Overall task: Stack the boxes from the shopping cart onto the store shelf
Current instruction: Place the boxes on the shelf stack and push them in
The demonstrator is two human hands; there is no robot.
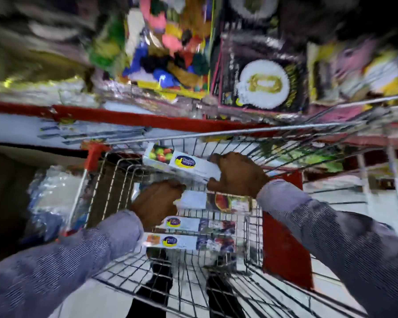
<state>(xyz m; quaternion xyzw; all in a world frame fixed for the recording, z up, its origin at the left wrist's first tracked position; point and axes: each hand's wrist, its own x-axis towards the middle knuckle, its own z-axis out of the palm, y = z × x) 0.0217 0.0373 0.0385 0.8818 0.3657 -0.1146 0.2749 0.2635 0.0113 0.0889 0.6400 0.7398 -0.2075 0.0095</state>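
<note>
**Two hands on one box above the cart**

Two hands work inside the wire-mesh shopping cart point(216, 136) with red corner caps. The right hand point(237, 174) grasps one end of a long white carton with a fruit picture and a blue-and-yellow logo point(179, 165), raised above the others near the basket's far rim. The left hand point(156, 203) is curled under that carton's near edge; whether it truly grips is unclear through the blur. Three more matching white cartons point(193, 242) lie side by side on the cart's bottom. Beyond the basket runs the red-edged store shelf point(124, 117), crowded with colourful packages.
</note>
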